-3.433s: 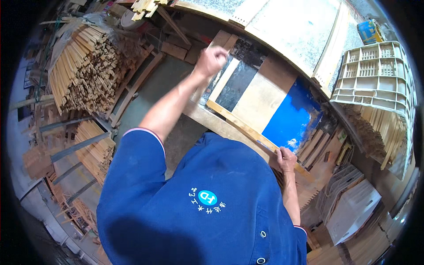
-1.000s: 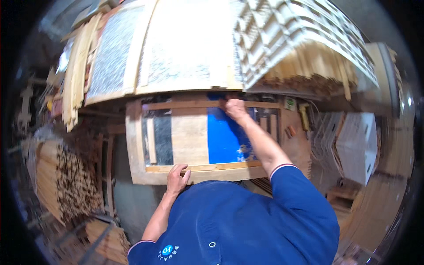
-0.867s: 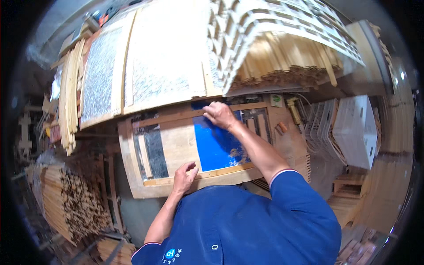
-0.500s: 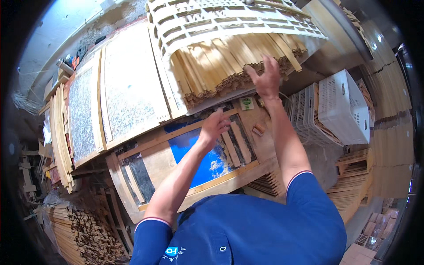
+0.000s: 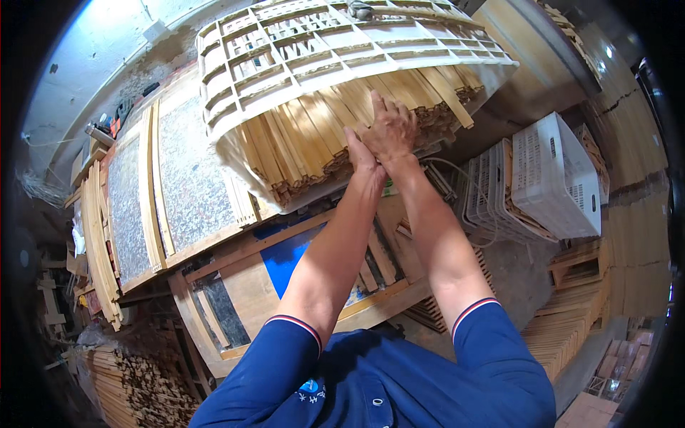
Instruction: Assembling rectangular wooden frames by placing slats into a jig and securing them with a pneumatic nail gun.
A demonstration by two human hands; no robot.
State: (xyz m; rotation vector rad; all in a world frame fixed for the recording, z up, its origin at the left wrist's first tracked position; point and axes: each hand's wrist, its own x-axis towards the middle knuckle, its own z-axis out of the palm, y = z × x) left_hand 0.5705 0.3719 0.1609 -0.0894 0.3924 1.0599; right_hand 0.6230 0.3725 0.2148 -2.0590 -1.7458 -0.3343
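A thick stack of thin wooden strips (image 5: 300,135) lies inside a white plastic crate (image 5: 246,82) on its side, the strip ends facing me. My right hand (image 5: 392,130) rests on the stack near its front ends, fingers stretched out and slightly bent, holding nothing I can see. Close against its wrist is my left hand (image 5: 364,155), touching the strip ends. One of its digits points up, while its other fingers are hidden. Below my forearms is a wooden work board (image 5: 246,274) with a blue panel (image 5: 282,264) and wooden slats.
On the left stands a table with speckled sheets (image 5: 193,157) and long battens (image 5: 150,185). White plastic crates (image 5: 546,178) sit on the right, above slatted wood (image 5: 567,321). Bundled strips (image 5: 132,381) fill the lower left. A single strip (image 5: 457,103) juts from the stack.
My left hand has moved up from above the work board to the strip ends. My right hand has shifted left onto the stack, bringing both hands together. The view has shifted slightly.
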